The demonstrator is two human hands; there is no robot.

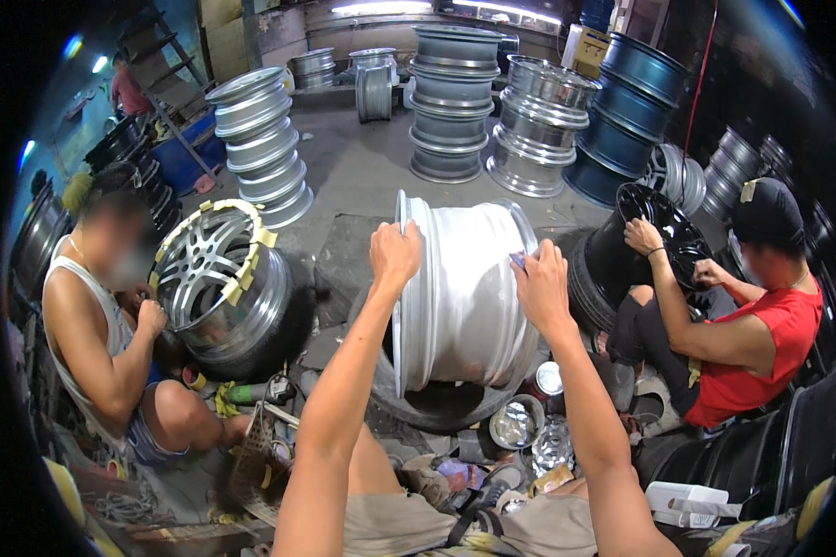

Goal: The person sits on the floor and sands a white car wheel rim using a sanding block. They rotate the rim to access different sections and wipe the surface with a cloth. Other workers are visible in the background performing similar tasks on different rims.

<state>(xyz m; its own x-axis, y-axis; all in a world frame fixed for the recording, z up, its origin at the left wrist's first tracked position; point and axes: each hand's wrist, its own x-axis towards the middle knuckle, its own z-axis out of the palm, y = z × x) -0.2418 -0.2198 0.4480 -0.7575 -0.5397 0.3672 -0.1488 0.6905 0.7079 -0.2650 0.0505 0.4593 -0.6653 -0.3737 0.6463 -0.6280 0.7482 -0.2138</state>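
A silver wheel rim [469,288] lies on its side in front of me, resting on a dark tyre [437,413]. My left hand [396,252] is closed round the rim's left lip near the top. At the right part of the barrel, my right hand [542,283] is closed on a small bluish-purple piece [518,261], mostly hidden by the fingers, and rests against the metal. Its kind cannot be made out. Light glares off the upper barrel, and the lower part is in shade.
Left, a person in a white tank top [107,325] sits by a spoked wheel [215,260] edged with yellow tape. Right, a person in red [752,334] handles a black rim [655,232]. Rim stacks [450,102] stand behind. Near my knees are a bowl [516,422] and a green power tool [251,394].
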